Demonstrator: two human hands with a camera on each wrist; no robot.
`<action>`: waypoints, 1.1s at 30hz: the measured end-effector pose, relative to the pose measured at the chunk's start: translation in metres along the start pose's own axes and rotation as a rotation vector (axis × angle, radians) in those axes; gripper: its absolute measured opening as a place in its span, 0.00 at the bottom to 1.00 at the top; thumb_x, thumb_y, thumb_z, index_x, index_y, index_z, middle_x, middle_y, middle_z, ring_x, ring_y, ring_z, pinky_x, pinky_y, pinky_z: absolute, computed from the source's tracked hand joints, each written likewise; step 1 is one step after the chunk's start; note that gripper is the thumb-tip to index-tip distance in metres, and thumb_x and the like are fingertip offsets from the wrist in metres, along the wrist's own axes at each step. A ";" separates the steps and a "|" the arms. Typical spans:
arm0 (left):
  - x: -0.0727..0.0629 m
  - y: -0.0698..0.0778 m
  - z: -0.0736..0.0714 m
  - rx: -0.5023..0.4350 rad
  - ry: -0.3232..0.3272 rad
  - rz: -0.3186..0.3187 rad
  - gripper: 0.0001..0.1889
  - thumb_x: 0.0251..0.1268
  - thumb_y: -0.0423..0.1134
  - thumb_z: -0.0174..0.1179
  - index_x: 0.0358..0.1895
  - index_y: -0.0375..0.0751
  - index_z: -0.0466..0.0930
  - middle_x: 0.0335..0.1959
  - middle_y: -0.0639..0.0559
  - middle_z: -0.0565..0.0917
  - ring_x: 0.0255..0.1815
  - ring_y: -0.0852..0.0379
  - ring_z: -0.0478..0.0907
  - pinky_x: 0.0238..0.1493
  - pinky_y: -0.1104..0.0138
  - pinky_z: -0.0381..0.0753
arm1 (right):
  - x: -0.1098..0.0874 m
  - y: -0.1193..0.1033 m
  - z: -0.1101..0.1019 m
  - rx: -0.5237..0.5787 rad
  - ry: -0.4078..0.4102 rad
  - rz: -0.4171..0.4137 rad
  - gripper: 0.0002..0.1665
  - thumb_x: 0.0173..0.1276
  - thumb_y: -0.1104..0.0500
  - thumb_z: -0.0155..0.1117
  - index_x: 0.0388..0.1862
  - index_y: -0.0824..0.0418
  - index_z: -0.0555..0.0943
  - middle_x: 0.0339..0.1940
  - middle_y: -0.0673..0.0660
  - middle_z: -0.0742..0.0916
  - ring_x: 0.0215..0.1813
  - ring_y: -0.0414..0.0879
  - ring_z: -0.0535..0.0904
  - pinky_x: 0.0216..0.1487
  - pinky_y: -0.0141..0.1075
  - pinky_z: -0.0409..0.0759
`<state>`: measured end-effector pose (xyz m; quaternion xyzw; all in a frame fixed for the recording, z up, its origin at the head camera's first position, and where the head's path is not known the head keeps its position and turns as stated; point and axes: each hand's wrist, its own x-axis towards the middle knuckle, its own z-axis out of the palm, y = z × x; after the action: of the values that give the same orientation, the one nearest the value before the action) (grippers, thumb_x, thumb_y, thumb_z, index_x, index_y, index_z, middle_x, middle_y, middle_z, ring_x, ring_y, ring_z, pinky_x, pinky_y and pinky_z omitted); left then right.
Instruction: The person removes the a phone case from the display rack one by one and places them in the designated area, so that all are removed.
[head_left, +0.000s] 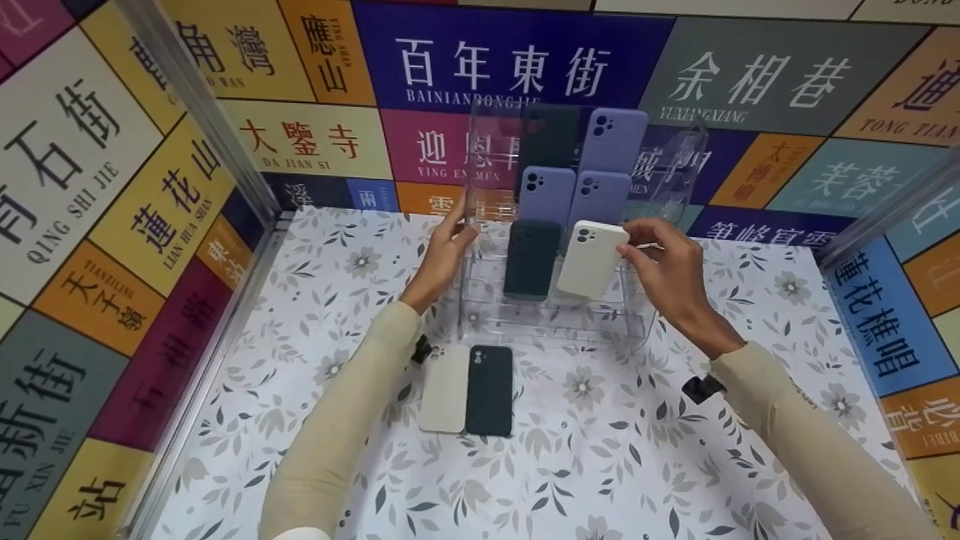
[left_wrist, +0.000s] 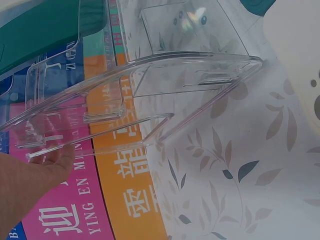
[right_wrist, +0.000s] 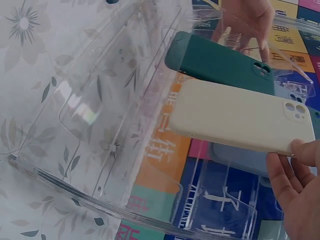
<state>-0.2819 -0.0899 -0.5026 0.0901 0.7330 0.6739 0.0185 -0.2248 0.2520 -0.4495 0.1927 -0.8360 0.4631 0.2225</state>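
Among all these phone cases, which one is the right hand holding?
The cream case at the clear stand, beside a dark green case: the right hand pinches its edge. The other cream case lies on the table.

We wear long beige sleeves; the left sleeve shows a white patch at its nearest end, the right sleeve small dark lettering. Black blocks jut under both cuffs. Our left grip and right grip are bare.

Our white floral worktop — on it we see a clear tiered stand, a cream phone case, a dark green phone case alongside
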 end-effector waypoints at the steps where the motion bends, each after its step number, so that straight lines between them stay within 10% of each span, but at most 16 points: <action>1: 0.000 0.000 0.000 0.004 0.000 -0.001 0.37 0.90 0.40 0.50 0.92 0.62 0.48 0.91 0.51 0.57 0.77 0.44 0.70 0.80 0.48 0.71 | -0.001 -0.002 -0.001 0.012 0.005 -0.003 0.15 0.72 0.75 0.73 0.56 0.72 0.86 0.48 0.63 0.91 0.50 0.39 0.87 0.53 0.23 0.84; 33: -0.001 0.002 0.000 -0.019 -0.002 0.029 0.37 0.88 0.40 0.52 0.92 0.58 0.49 0.90 0.48 0.61 0.76 0.45 0.71 0.79 0.49 0.71 | -0.077 0.017 0.008 0.055 -0.056 0.041 0.16 0.70 0.77 0.74 0.54 0.69 0.88 0.48 0.61 0.91 0.49 0.46 0.89 0.51 0.26 0.87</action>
<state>-0.2813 -0.0903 -0.5009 0.1015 0.7253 0.6808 0.0103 -0.1714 0.2629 -0.5078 0.1943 -0.8325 0.4851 0.1842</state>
